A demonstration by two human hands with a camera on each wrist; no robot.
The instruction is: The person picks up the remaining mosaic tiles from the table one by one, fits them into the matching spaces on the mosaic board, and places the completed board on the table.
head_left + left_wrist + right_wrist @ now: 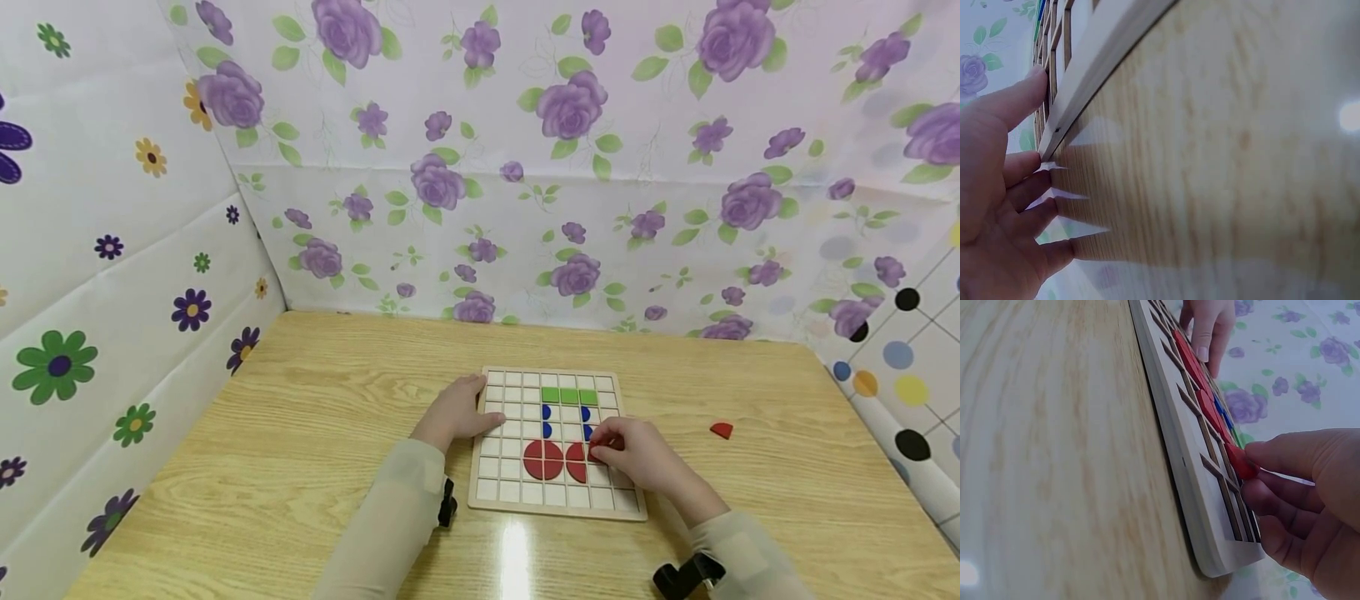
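A square wooden grid board point(557, 511) with white cells lies flat on the table. My left hand point(456, 414) rests at its left edge, fingers extended along the side and thumb over the grid. My right hand point(639, 452) pinches a red quarter-circle piece point(1242, 462) between thumb and fingers, right at the cells in the lower right of the board. Just left of it sit two red quarters point(576, 464) forming a half circle. Further left, a full red circle point(543, 460) is made of quarters. Above are blue half-circle pieces point(546, 430) and a row of green squares point(569, 396).
One loose red quarter-circle point(722, 431) lies on the wooden table point(352, 392), right of the board. Flowered cloth point(480, 250) hangs behind the table, with more patterned cloth at both sides. Black camera mounts point(686, 577) sit at my wrists.
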